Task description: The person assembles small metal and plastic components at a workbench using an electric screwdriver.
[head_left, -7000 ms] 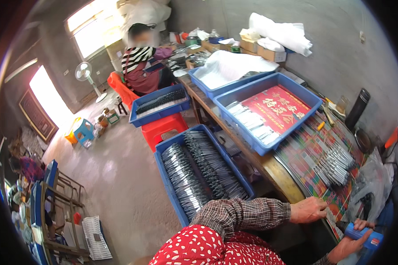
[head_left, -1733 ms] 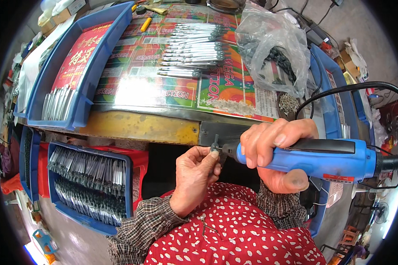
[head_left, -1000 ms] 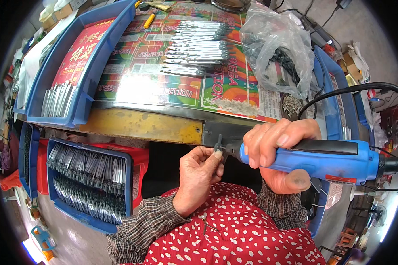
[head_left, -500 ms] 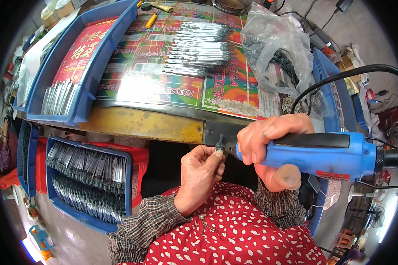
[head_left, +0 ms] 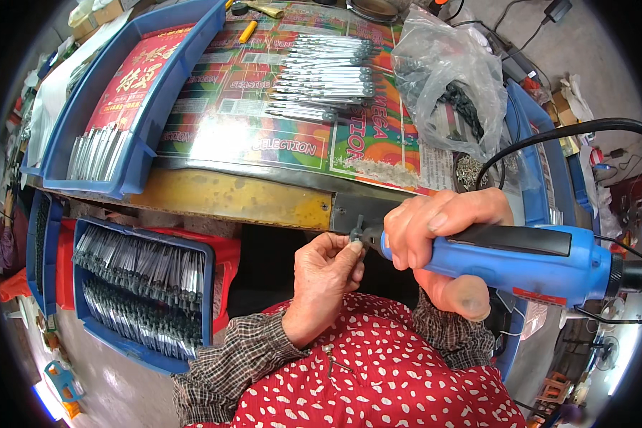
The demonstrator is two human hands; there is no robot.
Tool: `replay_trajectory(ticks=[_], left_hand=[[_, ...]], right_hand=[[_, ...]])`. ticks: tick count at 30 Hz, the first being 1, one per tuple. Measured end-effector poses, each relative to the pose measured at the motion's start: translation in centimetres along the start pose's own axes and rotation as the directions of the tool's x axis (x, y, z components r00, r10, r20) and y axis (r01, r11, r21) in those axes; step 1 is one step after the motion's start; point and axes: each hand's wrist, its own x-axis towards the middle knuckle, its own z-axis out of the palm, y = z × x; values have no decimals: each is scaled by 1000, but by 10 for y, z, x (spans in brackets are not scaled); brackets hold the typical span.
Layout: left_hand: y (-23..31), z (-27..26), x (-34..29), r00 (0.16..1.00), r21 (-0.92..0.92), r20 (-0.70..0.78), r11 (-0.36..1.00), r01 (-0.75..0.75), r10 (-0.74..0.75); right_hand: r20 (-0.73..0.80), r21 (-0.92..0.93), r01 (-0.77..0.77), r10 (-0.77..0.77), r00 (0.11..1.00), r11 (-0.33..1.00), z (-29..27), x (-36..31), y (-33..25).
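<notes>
My left hand is closed in a pinch, thumb against fingers, around a small dark part with a thin stem pointing up. It holds this part just off the front edge of the bench. My right hand grips a blue and black electric screwdriver, lying almost level with its nose toward the left. The screwdriver's tip meets or nearly meets the dark part's right side; whether they touch is hard to see. On the bench beyond my hands lies a stack of silvery rods with dark ends.
A blue tray with silvery rods and red paper stands at the left. Below it, another blue bin holds rows of clear rods with dark ends. A plastic bag of dark parts, a dish of small screws and a black cable are at the right.
The rear of the screwdriver has dipped slightly, so it tilts more. My left hand keeps its pinch on the dark part almost unmoved.
</notes>
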Motion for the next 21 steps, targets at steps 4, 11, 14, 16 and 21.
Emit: replay_trajectory(ticks=[4, 11, 14, 16, 21], left_hand=[[2, 0, 0, 1000, 19, -15, 1000, 15, -15], [2, 2, 1, 1000, 46, -12, 999, 19, -18], [3, -2, -1, 999, 36, -28, 999, 26, -25], [5, -1, -1, 1000, 38, -24, 999, 20, -19], [3, 1, 1, 1000, 73, -9, 997, -17, 17]], right_hand=[[15, 30, 10, -11, 1000, 999, -1, 0, 3], [159, 50, 20, -28, 987, 999, -11, 8, 4], [123, 24, -26, 23, 992, 999, -8, 4, 9], [88, -19, -62, 64, 994, 998, -5, 4, 7], [108, -7, -96, 96, 989, 995, -14, 10, 4]])
